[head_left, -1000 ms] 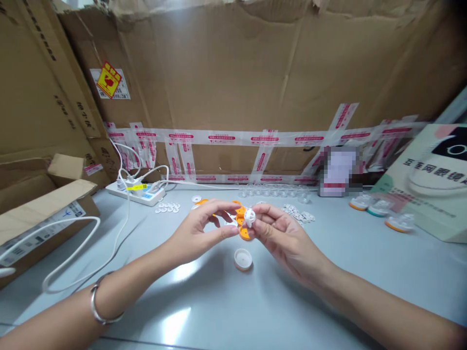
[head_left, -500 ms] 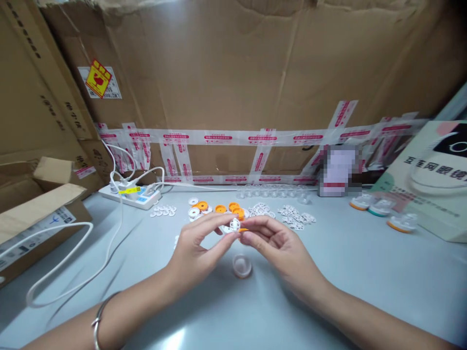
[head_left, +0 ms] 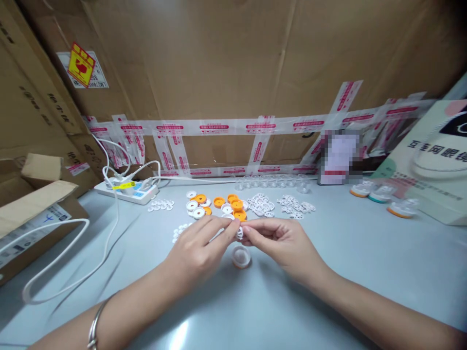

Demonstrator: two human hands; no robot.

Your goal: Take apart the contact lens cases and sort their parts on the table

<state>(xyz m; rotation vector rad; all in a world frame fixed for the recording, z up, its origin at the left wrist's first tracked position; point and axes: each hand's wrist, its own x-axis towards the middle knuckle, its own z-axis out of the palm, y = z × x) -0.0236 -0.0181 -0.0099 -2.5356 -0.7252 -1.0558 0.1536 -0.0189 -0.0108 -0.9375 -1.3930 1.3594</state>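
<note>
A small white openwork plastic piece is pinched between my two hands over the middle of the table. My left hand closes on it from the left, fingertips covering much of it. From the right, my right hand grips it between thumb and forefinger. Just below the fingertips, a clear round plastic cup with an orange base stands on the table, touched by neither hand. Beyond my hands lie orange discs and white discs, partly stacked. Flat white openwork pieces lie in a heap to their right.
Small white pieces lie at the left near a power strip with white cables. Clear cups line the back. Finished-looking clear-topped pieces stand at right by a pale box. An open carton is at left.
My left hand has turned over the white piece, its fingers now together and hiding more of it. Both hands stay close together. The whole view has shifted slightly.
</note>
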